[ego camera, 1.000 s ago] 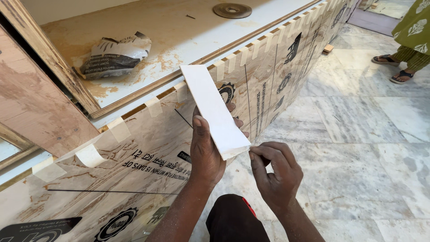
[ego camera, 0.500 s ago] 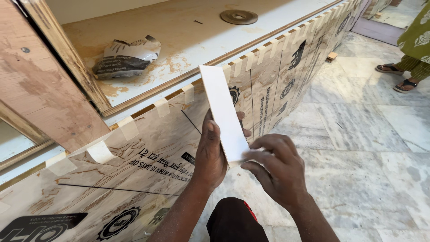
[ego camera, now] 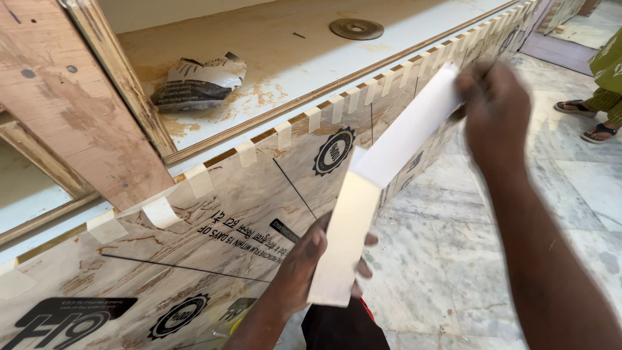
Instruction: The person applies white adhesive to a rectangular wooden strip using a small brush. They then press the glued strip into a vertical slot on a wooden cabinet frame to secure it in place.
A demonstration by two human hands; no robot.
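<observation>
My left hand (ego camera: 303, 272) grips the lower part of a narrow white strip (ego camera: 343, 241) from behind, thumb on its front. My right hand (ego camera: 495, 110) is raised to the upper right and pinches a white layer (ego camera: 411, 133) that folds away from the strip's top end. Both hands hover in front of a long cabinet panel (ego camera: 227, 214) with a marble-pattern surface and printed film, held along its top edge by several pieces of masking tape (ego camera: 283, 135).
On the cabinet top lie a crumpled paper bag (ego camera: 197, 81) and a round metal disc (ego camera: 356, 28). A plywood board (ego camera: 71, 110) leans at the left. Another person's sandalled feet (ego camera: 593, 120) stand on the marble floor (ego camera: 440, 227) at the right.
My right hand has moved from the strip's lower end up to the right, drawing a white layer away from the strip. The left hand keeps its hold, now lower in view.
</observation>
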